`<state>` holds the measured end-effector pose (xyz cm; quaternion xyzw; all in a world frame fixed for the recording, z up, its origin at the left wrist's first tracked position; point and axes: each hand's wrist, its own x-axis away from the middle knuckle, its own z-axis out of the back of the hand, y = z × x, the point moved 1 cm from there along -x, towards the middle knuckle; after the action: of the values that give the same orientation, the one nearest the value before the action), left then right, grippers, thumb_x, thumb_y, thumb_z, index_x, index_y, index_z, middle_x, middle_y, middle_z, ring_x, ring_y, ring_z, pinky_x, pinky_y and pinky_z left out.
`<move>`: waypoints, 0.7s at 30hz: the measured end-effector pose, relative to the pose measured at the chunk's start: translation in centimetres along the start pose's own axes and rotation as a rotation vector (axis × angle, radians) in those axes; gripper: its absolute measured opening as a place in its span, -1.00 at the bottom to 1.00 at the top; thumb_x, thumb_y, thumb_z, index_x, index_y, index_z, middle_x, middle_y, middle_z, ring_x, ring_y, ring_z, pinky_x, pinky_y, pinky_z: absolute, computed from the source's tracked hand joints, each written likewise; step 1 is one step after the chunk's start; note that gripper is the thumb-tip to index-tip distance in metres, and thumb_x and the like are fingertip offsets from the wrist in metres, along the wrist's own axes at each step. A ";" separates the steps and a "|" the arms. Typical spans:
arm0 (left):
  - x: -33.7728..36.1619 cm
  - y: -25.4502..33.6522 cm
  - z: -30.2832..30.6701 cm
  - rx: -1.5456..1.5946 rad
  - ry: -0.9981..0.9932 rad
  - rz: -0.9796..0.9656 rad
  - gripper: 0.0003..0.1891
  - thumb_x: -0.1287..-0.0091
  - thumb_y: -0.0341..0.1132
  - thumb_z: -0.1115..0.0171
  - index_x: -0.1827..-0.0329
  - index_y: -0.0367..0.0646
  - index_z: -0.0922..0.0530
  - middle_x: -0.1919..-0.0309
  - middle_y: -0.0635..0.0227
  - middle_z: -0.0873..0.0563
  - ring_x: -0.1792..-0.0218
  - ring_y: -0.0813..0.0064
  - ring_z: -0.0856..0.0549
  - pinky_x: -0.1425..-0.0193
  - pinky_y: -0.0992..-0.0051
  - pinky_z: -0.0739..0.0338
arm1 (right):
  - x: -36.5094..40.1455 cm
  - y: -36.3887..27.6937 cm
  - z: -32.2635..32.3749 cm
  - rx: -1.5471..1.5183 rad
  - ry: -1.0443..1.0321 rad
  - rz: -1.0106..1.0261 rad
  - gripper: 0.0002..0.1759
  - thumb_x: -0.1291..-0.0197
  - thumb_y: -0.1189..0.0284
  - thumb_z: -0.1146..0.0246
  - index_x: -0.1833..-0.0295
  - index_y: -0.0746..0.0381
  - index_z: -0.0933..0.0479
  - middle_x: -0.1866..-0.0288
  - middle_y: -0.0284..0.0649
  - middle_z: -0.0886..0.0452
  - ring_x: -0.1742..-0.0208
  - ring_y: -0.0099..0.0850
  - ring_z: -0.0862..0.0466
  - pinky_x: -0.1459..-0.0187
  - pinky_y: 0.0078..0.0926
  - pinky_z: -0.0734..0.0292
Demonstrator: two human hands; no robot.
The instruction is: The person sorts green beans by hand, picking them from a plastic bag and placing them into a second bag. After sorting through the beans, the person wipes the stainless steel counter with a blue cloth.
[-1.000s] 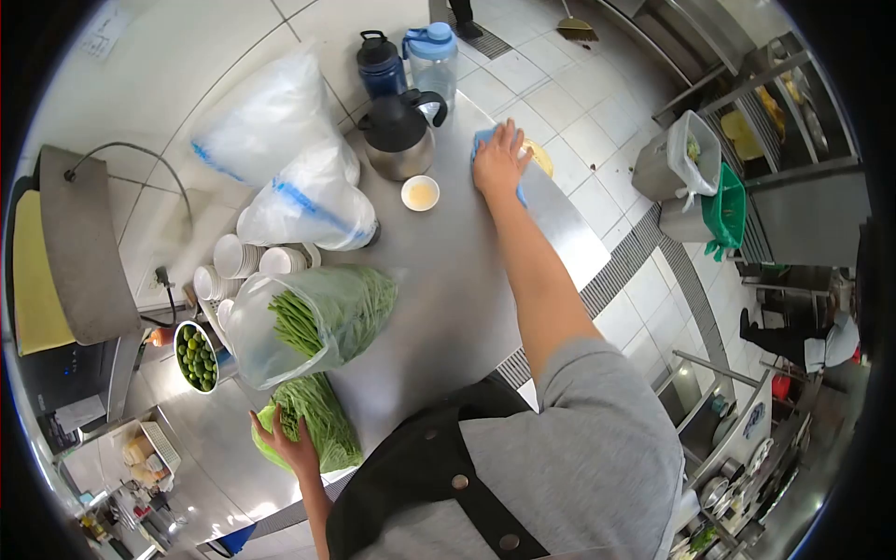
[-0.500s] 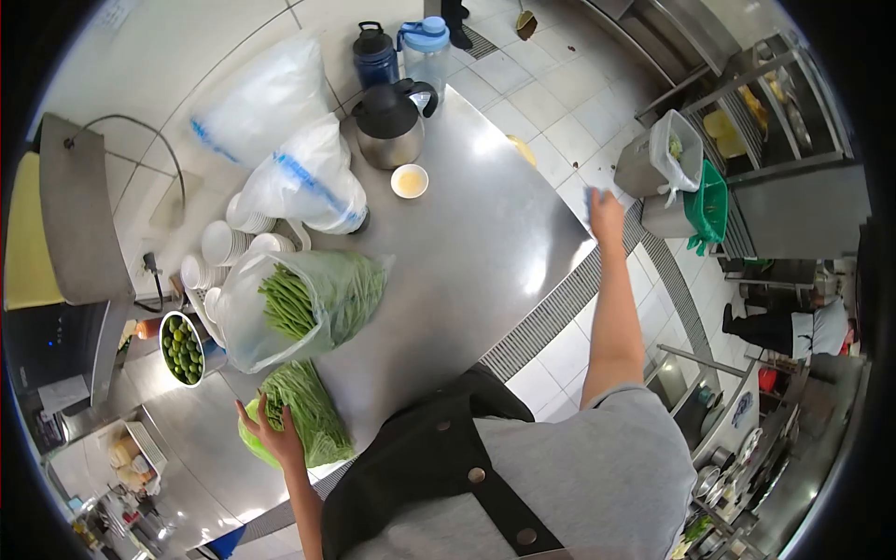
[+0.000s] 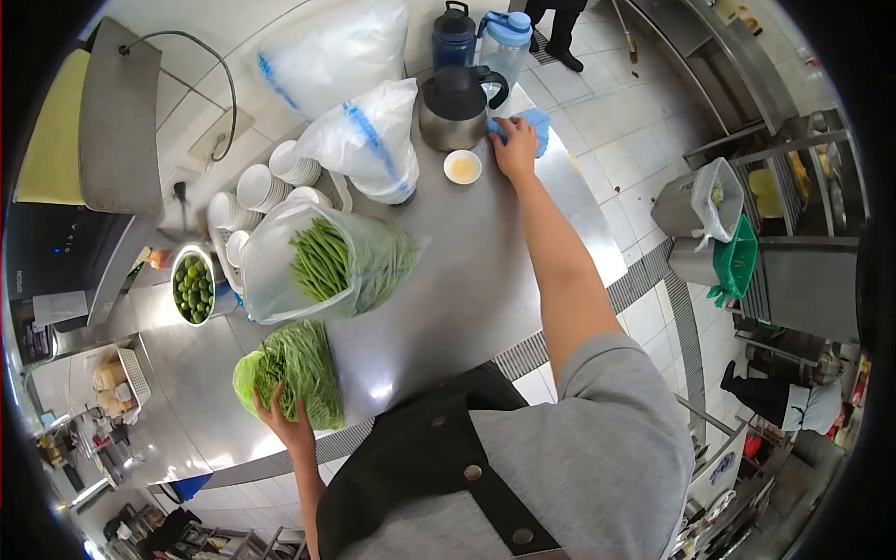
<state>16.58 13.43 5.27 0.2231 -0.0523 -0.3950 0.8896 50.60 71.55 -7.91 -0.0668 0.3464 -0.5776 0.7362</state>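
My right hand (image 3: 515, 147) is closed on a blue cloth (image 3: 537, 131), pressed on the steel table (image 3: 467, 280) beside a steel jug (image 3: 450, 117) with a black lid. Just below the jug stands a small white cup (image 3: 462, 168) of yellowish liquid. My left hand (image 3: 286, 420), fingers spread, rests against the near side of a clear bag of leafy greens (image 3: 313, 369). Behind that bag, an open plastic bag (image 3: 383, 266) holds green beans (image 3: 320, 259).
White plastic bags (image 3: 369, 140), stacked white cups (image 3: 261, 189) and a bowl of green fruit (image 3: 193, 287) line the left side. Two bottles (image 3: 454, 39) (image 3: 507, 47) stand behind the jug. Bins (image 3: 700, 201) stand at right. Two people's (image 3: 560, 33) (image 3: 789, 401) bodies are partly visible farther off.
My right hand has swung in from beyond the table's right edge and brought the blue cloth down near the jug. My left hand stays at the greens. The view has shifted.
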 end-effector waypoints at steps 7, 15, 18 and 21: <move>2.1 1.5 -2.8 0.160 -0.070 0.011 -0.55 -0.22 -0.51 -0.45 -0.21 -0.07 -0.65 -0.52 0.05 -0.29 -0.52 -0.10 -0.32 -0.53 0.00 -0.28 | 14.0 -4.9 9.0 -0.010 -0.147 -0.132 -0.58 -0.24 0.49 -0.34 -0.22 0.32 -0.60 -0.02 0.05 -0.56 -0.05 0.03 -0.62 -0.06 -0.08 -0.59; 0.6 9.8 -3.5 -0.264 0.149 -0.174 -0.66 -0.20 -0.37 -0.48 -0.05 0.13 -0.73 -0.43 0.23 -0.45 -0.59 -0.12 -0.19 -0.60 -0.36 0.21 | 14.8 -12.8 2.1 -0.146 -0.322 -0.044 -0.63 -0.25 0.40 -0.39 -0.09 0.38 -0.61 0.02 0.08 -0.59 0.11 0.06 -0.70 0.07 -0.06 -0.64; 0.4 10.4 -3.5 -0.193 0.156 -0.241 -0.65 -0.17 -0.41 -0.49 -0.04 0.09 -0.73 -0.40 0.20 -0.48 -0.56 -0.14 -0.22 -0.60 -0.30 0.10 | 13.1 -14.3 0.6 -0.079 -0.415 -0.092 -0.63 -0.27 0.35 -0.37 -0.08 0.37 -0.61 0.00 0.08 -0.60 0.05 0.06 -0.71 0.03 -0.06 -0.66; 0.9 11.5 -3.5 -0.005 0.042 -0.399 -0.62 -0.15 -0.45 -0.49 -0.06 0.05 -0.73 -0.40 0.15 -0.48 -0.52 -0.12 -0.27 -0.58 -0.21 -0.04 | 12.5 -15.1 1.8 -0.003 -0.703 -0.094 -0.59 -0.27 0.28 -0.38 -0.08 0.37 -0.62 -0.07 0.10 -0.61 -0.06 0.07 -0.70 -0.06 -0.04 -0.65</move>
<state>25.98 20.81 7.10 0.2351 0.0122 -0.5589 0.7951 40.67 54.94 -4.47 -0.2782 0.0692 -0.5520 0.7830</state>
